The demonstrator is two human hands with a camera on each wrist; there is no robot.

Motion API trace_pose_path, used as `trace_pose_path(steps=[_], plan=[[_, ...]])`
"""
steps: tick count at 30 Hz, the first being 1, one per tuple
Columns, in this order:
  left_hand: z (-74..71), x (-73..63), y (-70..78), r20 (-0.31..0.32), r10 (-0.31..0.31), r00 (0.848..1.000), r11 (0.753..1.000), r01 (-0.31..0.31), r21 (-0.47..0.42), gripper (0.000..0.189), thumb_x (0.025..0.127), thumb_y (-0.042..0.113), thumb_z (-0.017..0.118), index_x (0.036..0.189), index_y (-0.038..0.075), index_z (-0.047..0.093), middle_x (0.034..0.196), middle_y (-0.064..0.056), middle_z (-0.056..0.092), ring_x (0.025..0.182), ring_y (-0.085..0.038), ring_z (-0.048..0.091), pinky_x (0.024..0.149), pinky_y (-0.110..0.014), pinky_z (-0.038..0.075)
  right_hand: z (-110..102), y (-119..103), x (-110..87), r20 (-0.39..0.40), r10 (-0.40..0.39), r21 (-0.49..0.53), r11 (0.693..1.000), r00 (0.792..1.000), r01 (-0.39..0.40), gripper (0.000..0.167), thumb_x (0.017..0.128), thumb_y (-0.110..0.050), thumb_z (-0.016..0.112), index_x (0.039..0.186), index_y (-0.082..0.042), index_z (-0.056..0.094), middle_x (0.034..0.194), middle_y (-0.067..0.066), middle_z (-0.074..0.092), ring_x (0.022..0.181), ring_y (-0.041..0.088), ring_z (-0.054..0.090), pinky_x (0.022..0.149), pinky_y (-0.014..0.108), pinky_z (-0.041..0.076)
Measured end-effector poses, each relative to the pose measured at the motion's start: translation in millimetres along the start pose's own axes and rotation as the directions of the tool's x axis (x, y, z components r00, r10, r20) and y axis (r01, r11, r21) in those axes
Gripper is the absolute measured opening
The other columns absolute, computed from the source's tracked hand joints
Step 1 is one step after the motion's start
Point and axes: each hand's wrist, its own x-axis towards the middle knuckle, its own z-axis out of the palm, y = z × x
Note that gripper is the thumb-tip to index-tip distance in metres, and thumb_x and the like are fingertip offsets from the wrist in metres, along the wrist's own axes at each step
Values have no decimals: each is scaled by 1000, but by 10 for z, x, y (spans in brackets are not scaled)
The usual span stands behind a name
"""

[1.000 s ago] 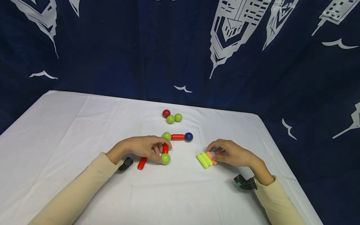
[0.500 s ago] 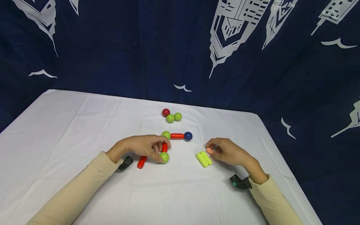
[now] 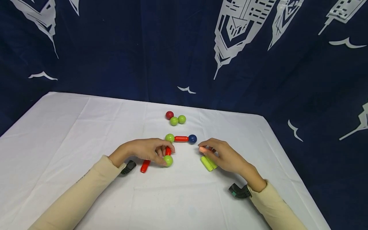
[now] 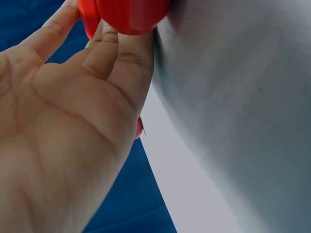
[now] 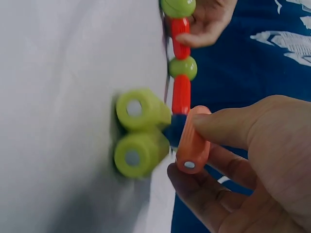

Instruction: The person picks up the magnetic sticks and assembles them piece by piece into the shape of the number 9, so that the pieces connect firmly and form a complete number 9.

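Note:
My left hand grips a red magnetic rod, its thumb by the near green ball. That rod leads to a far green ball, which joins a second red rod ending in a blue ball. Another red rod shows beside the left hand, its upper end hidden. Between thumb and fingers, my right hand pinches an orange magnetic rod with a silvery metal end. Two yellow-green rods lie side by side on the table beneath it.
A red ball and two green balls sit together farther back on the white-clothed table. Behind stands a dark blue curtain with white building prints. Each wrist wears a black camera strap.
My right hand has lifted the orange rod away from the yellow-green rods and carried it leftward, toward the blue ball. The left hand stays in place on the joined pieces.

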Motion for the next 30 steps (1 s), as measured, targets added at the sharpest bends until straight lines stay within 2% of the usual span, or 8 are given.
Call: trace_pose_path(steps=[4, 12, 23, 30], plan=[[4, 9, 0, 0, -1, 1000, 1000, 1, 1, 46, 86, 14, 78, 127, 7, 58, 97, -6, 56, 86, -16, 59, 80, -27, 48, 49, -56, 13, 29, 7, 20, 1000, 1000, -8, 27, 97, -14, 67, 123, -11, 68, 112, -8, 68, 95, 8, 60, 86, 29, 54], [-8, 4, 1, 3, 11, 1000, 1000, -11, 14, 45, 86, 14, 78, 126, 6, 58, 93, -4, 56, 84, -14, 58, 78, -26, 48, 104, -192, 89, 7, -82, 66, 995, 997, 81, 24, 94, -14, 70, 118, -12, 70, 108, -9, 69, 94, 6, 61, 83, 26, 54], [1, 8, -8, 23, 37, 999, 999, -38, 36, 37, 88, 12, 75, 123, 11, 63, 88, -1, 53, 78, -14, 53, 71, -23, 44, 245, -405, 243, 108, -105, 80, 992, 989, 97, 23, 100, -27, 63, 119, -16, 69, 110, -14, 67, 94, 4, 59, 81, 28, 52], [0, 2, -4, 34, 42, 999, 999, -43, 25, 36, 89, 12, 74, 123, 11, 64, 86, -1, 54, 78, -14, 52, 72, -23, 43, 325, -462, 310, 137, -157, 102, 984, 978, 144, 22, 97, -20, 67, 118, -14, 69, 111, -11, 68, 97, 3, 61, 86, 24, 52]])
